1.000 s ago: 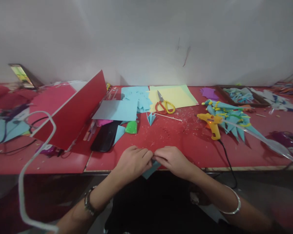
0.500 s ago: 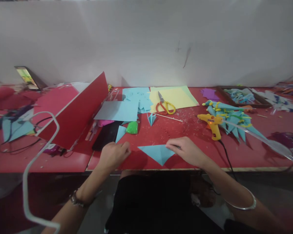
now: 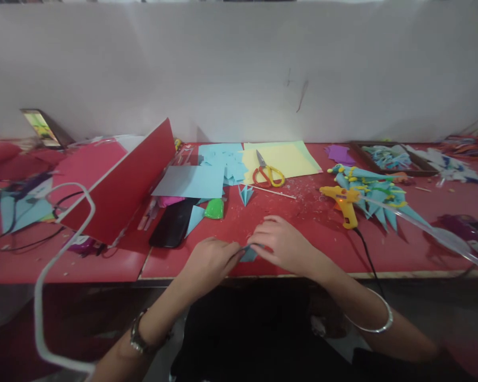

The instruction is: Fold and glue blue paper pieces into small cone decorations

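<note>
A folded piece of blue paper (image 3: 249, 254) lies near the front edge of the red table, mostly covered by my fingers. My left hand (image 3: 215, 261) pinches its left side between thumb and fingers. From the right, my right hand (image 3: 282, 245) grips the top edge, its fingers bent over the paper. Just beyond my hands stands a small pleated blue paper piece (image 3: 245, 195). A green packet (image 3: 214, 208) and a blue paper triangle (image 3: 195, 218) lie to the left, beside a black phone (image 3: 172, 224).
Orange-and-yellow-handled scissors (image 3: 269, 172) rest on yellow sheets (image 3: 295, 156). A yellow glue gun (image 3: 344, 204) with a cord lies at right, against blue paper cones (image 3: 376, 204). A red board (image 3: 127, 180) leans at left; a white bent tube (image 3: 43, 297) crosses the near left.
My left hand has moved right onto the blue paper. My right hand has shifted left, and the paper, a wide triangle before, now shows only a small part between my hands.
</note>
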Tool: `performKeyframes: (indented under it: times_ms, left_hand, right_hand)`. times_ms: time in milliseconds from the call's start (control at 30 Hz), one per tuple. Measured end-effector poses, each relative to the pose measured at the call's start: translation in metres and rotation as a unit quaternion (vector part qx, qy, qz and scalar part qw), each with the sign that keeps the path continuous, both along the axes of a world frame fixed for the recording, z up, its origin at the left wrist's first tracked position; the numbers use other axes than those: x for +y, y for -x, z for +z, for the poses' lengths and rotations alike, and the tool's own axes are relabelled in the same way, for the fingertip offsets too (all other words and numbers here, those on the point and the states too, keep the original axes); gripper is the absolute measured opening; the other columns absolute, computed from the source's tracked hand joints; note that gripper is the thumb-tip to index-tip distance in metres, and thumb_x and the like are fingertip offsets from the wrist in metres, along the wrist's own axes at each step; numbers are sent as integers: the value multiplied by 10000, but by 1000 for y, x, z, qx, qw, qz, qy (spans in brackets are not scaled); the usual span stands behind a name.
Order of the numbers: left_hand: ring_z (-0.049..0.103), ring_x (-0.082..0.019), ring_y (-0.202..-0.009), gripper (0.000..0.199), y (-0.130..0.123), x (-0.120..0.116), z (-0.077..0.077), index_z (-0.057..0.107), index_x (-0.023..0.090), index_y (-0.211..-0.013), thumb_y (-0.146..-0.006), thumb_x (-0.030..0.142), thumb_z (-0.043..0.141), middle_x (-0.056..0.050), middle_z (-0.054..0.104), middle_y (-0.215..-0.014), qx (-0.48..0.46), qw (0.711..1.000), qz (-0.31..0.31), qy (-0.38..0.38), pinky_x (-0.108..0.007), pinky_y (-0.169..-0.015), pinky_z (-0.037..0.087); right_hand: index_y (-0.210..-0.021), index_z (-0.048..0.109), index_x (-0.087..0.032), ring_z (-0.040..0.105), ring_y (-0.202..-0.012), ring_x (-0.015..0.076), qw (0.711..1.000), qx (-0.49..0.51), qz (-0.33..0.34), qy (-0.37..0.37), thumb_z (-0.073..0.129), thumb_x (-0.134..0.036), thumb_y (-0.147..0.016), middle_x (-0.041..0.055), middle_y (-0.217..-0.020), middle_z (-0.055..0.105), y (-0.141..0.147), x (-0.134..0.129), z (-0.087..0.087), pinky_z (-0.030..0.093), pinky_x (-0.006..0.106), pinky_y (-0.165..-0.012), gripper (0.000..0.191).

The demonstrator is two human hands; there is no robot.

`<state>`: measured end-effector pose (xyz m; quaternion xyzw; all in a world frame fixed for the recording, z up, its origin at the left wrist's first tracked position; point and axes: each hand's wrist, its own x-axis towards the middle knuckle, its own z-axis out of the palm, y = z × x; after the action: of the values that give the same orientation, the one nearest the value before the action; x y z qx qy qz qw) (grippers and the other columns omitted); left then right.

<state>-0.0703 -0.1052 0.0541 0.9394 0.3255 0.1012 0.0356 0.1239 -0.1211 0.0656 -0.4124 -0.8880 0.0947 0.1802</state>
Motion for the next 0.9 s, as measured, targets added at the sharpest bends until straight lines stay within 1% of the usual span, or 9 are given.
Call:
performKeyframes:
  times_ms: [67, 200, 467, 533, 633, 667, 733, 833, 900]
  left_hand:
    - [443, -106, -434, 380, -3, -3, 2, 551, 160, -652, -894, 303, 295, -2, 554, -509, 0, 1000, 17, 4, -245, -471, 240]
    - [423, -103, -429, 385, -6, -6, 5, 551, 166, -613, -884, 294, 310, 3, 519, -474, -15, 998, 44, 30, -243, -466, 211]
    - [362, -84, -406, 411, -1, -4, 8, 503, 164, -538, -872, 323, 325, 23, 452, -444, -8, 995, 60, 82, -248, -452, 143]
    - [360, -78, -413, 407, 3, -3, 12, 492, 163, -537, -873, 319, 321, 31, 446, -453, -7, 993, 68, 96, -238, -449, 150]
    - [356, -74, -411, 418, 11, -1, 17, 469, 161, -522, -870, 332, 316, 38, 435, -451, -8, 991, 90, 104, -222, -439, 160]
    - [356, -74, -407, 421, 14, 0, 18, 465, 161, -518, -869, 338, 315, 38, 432, -447, -6, 990, 95, 102, -219, -435, 162]
    - [367, -75, -404, 416, 17, 2, 19, 476, 163, -527, -869, 341, 320, 39, 443, -447, -2, 991, 97, 97, -214, -433, 171]
    - [401, -76, -410, 390, 15, 6, 18, 522, 168, -573, -871, 333, 333, 38, 491, -468, -4, 994, 72, 83, -209, -440, 195]
    - [426, -82, -420, 373, 11, 9, 17, 547, 172, -596, -869, 330, 349, 32, 522, -479, -2, 997, 57, 52, -213, -446, 206]
  right_hand:
    - [-718, 594, -172, 514, -670, 117, 999, -2, 12, -40, 439, -176, -802, 8, -675, 611, 8, 1, 0, 322, 279, -771, 176]
    - [-605, 554, -174, 467, -565, 111, 997, 2, -5, -82, 456, -145, -723, -2, -569, 573, 15, 3, -4, 289, 249, -598, 156]
    - [-629, 571, -189, 464, -546, 85, 998, 33, -39, -34, 463, -137, -700, -30, -574, 574, -5, 8, -21, 268, 215, -555, 139]
    - [-627, 569, -189, 460, -539, 88, 997, 24, -68, -23, 466, -140, -703, -29, -567, 565, -16, 10, -23, 269, 216, -547, 137]
    - [-634, 564, -190, 469, -545, 101, 988, 21, -152, -2, 474, -145, -713, -24, -568, 560, -35, 14, -24, 281, 217, -541, 128]
    - [-646, 566, -189, 483, -562, 106, 983, 35, -181, 0, 469, -142, -722, -19, -588, 569, -39, 14, -23, 296, 217, -549, 132]
    - [-711, 576, -185, 521, -635, 119, 976, 87, -200, -8, 455, -151, -751, 2, -675, 600, -42, 14, -21, 344, 219, -600, 132]
    - [-879, 578, -171, 537, -819, 145, 980, 143, -137, -31, 454, -211, -801, 46, -864, 620, -35, 12, -15, 382, 245, -738, 152]
    - [-902, 581, -168, 526, -864, 154, 989, 124, -77, -28, 452, -255, -828, 55, -898, 618, -27, 11, -12, 378, 264, -774, 172]
